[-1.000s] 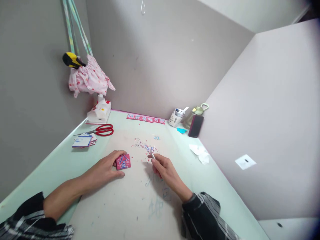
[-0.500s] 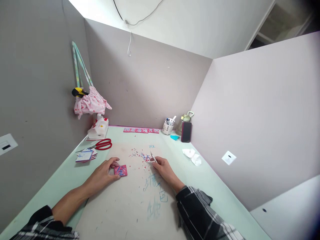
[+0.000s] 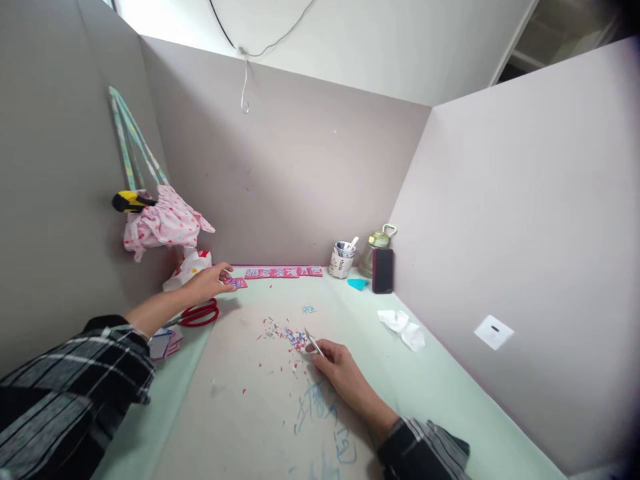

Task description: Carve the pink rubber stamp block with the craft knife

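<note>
At the far left of the table, my left hand (image 3: 213,281) grips a small pink square tile (image 3: 239,283) with a carved character on it. Just to the right of that tile, a row of similar pink carved tiles (image 3: 283,273) lies along the back edge. My right hand (image 3: 333,361) rests on the grey board (image 3: 225,413) with its fingers closed round a slim carving knife (image 3: 313,341), blade pointing up and away. Beside the blade is a scatter of pink, white and blue shavings (image 3: 296,339).
Red-handled scissors (image 3: 201,313) lie on several cut pieces (image 3: 165,345) at left, under my sleeve. A pen cup (image 3: 343,260), a bottle (image 3: 369,260), a phone (image 3: 383,271) and blue paper (image 3: 357,284) stand back right. Crumpled tissue (image 3: 403,328) lies right. A pink cloth bag (image 3: 165,223) hangs left.
My left hand has carried the pink tile from the board to the back of the table, beside the row. My right hand stays by the shavings with the knife. The view has shifted slightly.
</note>
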The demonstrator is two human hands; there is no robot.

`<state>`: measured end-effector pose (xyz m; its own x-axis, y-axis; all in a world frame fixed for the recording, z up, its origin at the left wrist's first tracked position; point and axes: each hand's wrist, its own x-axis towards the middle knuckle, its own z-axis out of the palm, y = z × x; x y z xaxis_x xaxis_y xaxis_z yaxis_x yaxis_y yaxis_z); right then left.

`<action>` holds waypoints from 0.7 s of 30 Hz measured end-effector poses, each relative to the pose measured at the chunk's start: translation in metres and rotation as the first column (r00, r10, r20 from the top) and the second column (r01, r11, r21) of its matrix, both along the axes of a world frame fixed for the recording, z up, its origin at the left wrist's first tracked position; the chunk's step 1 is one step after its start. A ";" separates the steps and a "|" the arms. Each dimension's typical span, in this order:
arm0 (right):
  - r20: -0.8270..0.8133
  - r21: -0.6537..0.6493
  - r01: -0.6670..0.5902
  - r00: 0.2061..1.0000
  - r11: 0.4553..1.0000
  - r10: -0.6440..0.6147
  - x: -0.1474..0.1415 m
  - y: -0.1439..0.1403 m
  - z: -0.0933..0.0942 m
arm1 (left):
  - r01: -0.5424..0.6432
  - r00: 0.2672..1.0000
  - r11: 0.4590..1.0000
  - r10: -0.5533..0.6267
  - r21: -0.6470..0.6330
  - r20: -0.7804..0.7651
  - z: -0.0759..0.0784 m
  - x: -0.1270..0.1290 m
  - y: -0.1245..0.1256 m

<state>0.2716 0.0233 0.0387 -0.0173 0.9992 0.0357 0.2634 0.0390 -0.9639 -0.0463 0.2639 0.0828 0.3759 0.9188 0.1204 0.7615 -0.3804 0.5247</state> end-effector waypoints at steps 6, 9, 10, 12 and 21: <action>-0.051 -0.052 -0.029 0.998 0.998 0.027 0.001 0.000 0.004 | -0.041 0.986 0.999 0.038 -0.011 -0.164 0.007 0.014 0.073; -0.073 -0.076 -0.039 0.997 0.996 0.033 0.002 -0.001 0.003 | -0.068 0.970 0.998 0.063 -0.012 -0.236 0.002 0.014 0.098; -0.077 -0.089 -0.038 0.997 0.995 0.031 0.003 -0.001 0.002 | -0.077 0.964 0.997 0.071 -0.017 -0.256 -0.001 0.013 0.104; -0.079 -0.115 -0.028 0.997 0.993 0.019 0.004 -0.002 0.001 | -0.093 0.954 0.995 0.079 -0.034 -0.289 -0.011 0.010 0.114; -0.057 -0.211 -0.020 0.998 0.977 0.008 0.006 0.000 0.001 | -0.102 0.951 0.986 0.057 -0.133 -0.304 -0.039 -0.004 0.138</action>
<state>0.2779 0.0236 0.0402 -0.0353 0.9839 -0.1751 0.2097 -0.1641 -0.9639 -0.0506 0.4018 0.0434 0.2994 0.9462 -0.1227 0.9160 -0.2491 0.3143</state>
